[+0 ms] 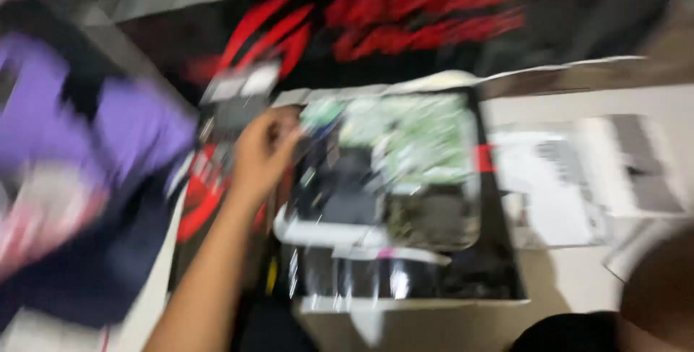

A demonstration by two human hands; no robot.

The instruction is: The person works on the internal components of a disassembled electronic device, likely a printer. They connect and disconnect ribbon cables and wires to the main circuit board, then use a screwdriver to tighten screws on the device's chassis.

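The picture is heavily motion-blurred. My left hand (262, 151) reaches in from the lower left, its arm running down to the bottom edge. Its fingers are curled at the upper left corner of an opened electronic device (387, 178) that has a green circuit board (412, 135) in a black and white case. The blur hides whether the fingers hold anything. My right hand does not show as a hand anywhere.
The device lies on a black mat with red markings (426, 19). White papers (557, 178) lie to its right. Purple, dark blue and pink fabric (65, 171) fills the left side. A blurred brown rounded shape (658, 290) sits at the bottom right corner.
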